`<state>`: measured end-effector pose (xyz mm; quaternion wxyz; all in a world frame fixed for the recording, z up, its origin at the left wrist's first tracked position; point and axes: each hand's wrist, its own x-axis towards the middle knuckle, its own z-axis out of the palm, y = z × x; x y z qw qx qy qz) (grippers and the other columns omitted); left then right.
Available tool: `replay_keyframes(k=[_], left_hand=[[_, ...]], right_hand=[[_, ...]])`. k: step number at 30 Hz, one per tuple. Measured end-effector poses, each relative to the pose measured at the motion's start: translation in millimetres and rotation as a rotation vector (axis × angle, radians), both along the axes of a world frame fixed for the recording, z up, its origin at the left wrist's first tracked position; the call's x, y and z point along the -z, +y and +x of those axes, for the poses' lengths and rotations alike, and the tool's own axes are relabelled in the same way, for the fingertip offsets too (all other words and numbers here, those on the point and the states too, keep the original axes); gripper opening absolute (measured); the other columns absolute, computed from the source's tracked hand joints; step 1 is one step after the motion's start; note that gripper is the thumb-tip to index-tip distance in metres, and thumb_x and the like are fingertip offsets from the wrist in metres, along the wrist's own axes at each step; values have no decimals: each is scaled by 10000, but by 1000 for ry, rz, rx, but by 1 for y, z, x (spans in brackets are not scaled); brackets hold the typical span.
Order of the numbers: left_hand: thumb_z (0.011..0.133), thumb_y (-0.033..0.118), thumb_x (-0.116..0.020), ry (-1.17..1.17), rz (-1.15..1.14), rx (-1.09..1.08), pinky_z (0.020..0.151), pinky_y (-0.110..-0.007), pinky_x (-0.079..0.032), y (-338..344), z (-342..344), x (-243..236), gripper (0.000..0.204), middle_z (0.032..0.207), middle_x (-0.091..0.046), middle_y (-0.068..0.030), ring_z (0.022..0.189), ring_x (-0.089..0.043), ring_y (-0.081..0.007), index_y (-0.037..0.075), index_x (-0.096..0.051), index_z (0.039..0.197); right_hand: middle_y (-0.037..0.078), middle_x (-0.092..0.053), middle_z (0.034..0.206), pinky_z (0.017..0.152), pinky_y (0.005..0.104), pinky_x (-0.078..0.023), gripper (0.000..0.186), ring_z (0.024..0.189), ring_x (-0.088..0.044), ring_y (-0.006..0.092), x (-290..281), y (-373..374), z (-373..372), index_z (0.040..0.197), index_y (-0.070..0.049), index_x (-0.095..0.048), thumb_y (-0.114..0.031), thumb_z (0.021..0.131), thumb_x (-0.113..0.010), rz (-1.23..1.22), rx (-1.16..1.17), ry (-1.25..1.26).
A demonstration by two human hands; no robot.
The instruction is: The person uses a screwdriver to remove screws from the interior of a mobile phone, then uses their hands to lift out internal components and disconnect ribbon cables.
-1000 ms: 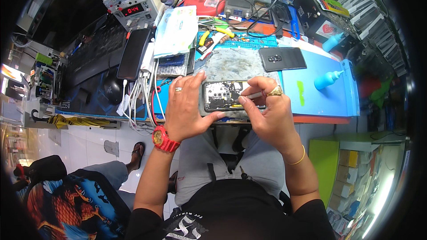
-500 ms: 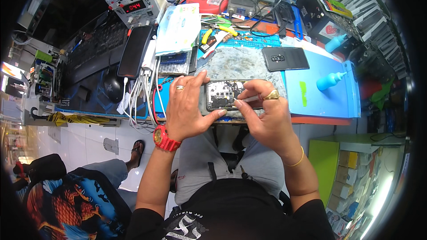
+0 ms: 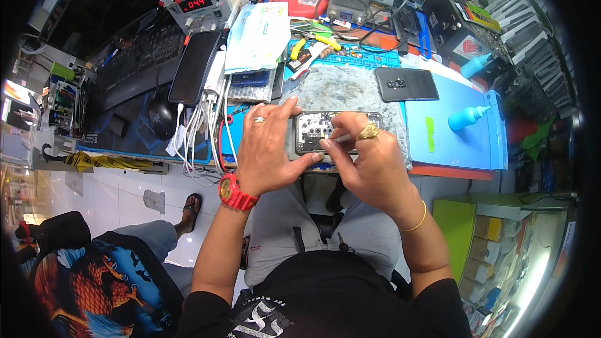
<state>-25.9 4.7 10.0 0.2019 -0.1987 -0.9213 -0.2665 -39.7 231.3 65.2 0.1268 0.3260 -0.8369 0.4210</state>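
An opened phone (image 3: 313, 126) lies on the grey stained mat (image 3: 343, 92), its inner board and dark parts bared. My left hand (image 3: 269, 150) holds it at the left end, the thumb along the near edge and the index finger by the far left corner. Over the phone's right half, my right hand (image 3: 369, 159) is closed in a pinch, fingertips down at the board. Whatever sits between those fingertips is too small and covered to make out. The right part of the phone is hidden beneath this hand.
Beyond the mat lie a dark phone (image 3: 407, 84), yellow-handled pliers (image 3: 297, 49) and a blue parts tray (image 3: 366, 56). A light-blue bottle (image 3: 466, 117) is on the right. To the left are white cables (image 3: 199, 119), another phone (image 3: 195, 67) and a power supply (image 3: 195, 3).
The right hand's pinched fingertips have shifted slightly left over the board. A thin pale piece visible between its fingers before is now mostly hidden. The left hand keeps its place on the phone.
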Motion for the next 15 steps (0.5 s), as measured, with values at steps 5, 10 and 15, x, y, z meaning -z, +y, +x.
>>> replay_keyframes(k=[5, 10, 15], left_hand=[[750, 468, -949, 6, 1, -10, 1234, -563, -343, -1, -1, 3, 1106, 1353, -722, -117, 1308, -630, -337, -29, -457, 1607], [759, 470, -947, 11, 13, 13, 1237, -566, -339, -2, -1, 4, 1101, 1349, -728, -114, 1302, -634, -325, -23, -454, 1611], [763, 473, -945, 0, 43, 0, 1245, -561, -334, -1, 1, 2, 1102, 1334, -738, -106, 1285, -639, -324, -26, -451, 1613]], right_hand=[[162, -723, 907, 650, 476, -577, 225, 787, -746, 369, -16, -9, 4, 1136, -16, -611, -98, 985, -757, 285, 20, 75], [162, -713, 828, 588, 462, -548, 240, 684, -734, 359, -20, -15, -4, 1055, -19, -604, -98, 970, -815, 188, -129, 97], [165, -735, 928, 599, 460, -551, 266, 695, -741, 373, -12, -12, -4, 1074, -15, -600, -59, 946, -830, 204, 20, 70]])
